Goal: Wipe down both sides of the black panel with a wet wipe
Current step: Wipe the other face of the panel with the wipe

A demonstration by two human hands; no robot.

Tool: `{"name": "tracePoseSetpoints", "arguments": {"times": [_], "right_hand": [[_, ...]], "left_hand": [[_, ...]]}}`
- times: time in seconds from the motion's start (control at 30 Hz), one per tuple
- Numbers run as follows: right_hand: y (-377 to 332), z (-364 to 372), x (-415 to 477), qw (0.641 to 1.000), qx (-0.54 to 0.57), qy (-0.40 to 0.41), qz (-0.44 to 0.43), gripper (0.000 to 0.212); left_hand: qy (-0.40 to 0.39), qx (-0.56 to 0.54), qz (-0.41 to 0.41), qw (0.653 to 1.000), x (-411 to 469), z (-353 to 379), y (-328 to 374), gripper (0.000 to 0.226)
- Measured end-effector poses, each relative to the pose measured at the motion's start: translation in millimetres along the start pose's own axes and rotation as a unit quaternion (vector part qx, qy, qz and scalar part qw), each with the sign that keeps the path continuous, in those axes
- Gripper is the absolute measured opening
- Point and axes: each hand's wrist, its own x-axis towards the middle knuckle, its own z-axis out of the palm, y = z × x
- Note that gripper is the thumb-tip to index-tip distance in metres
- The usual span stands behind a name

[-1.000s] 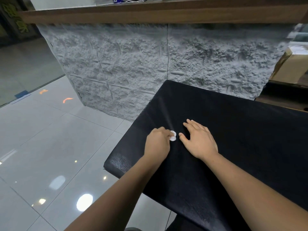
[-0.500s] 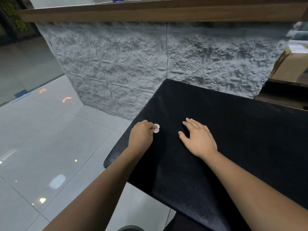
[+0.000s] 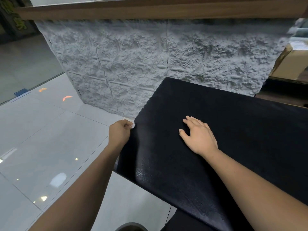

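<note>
Wipe (image 3: 133,125) pinched in my left hand (image 3: 119,133) at black panel (image 3: 241,130) edge; right hand (image 3: 199,137) flat, steadying. Overshoot may drop it.

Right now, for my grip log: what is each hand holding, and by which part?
The left hand pinches a balled wet wipe in its fingers, only its tip showing. The right hand holds nothing, flat on the black panel.

- Grey stone-textured wall facing (image 3: 150,64): rough relief, with a vertical seam near its middle.
- Wooden ledge (image 3: 150,11): brown band running along the top of the facing.
- Floor tiles (image 3: 41,139): pale and glossy, carrying light reflections.
- Orange reflections (image 3: 66,98): two curved marks on the tiles, left of the facing.
- Cardboard box (image 3: 295,64): at the right edge, partly cut off.
</note>
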Motion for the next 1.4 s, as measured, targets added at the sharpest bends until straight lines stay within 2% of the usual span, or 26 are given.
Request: {"name": "tracePoseSetpoints", "arguments": {"times": [0.2,0.57,0.87,1.1,1.4], "right_hand": [[1,1,1,1.000,-0.005,0.003,-0.002,0.065],[0,0,2,1.000,-0.008,0.001,-0.001,0.065],[0,0,1,1.000,-0.007,0.000,-0.001,0.064],[0,2,0,1.000,-0.004,0.002,0.001,0.065],[1,2,1,1.000,-0.005,-0.001,-0.002,0.064]], "left_hand": [[0.018,-0.009,0.006,1.000,-17,7,-2,0.021],[0.005,-0.009,0.055,0.998,-44,13,13,0.022],[0.022,0.012,0.143,0.989,-80,29,51,0.022],[-0.029,0.020,0.224,0.974,-111,51,86,0.027],[-0.059,0.034,0.230,0.971,-101,41,79,0.025]]}}
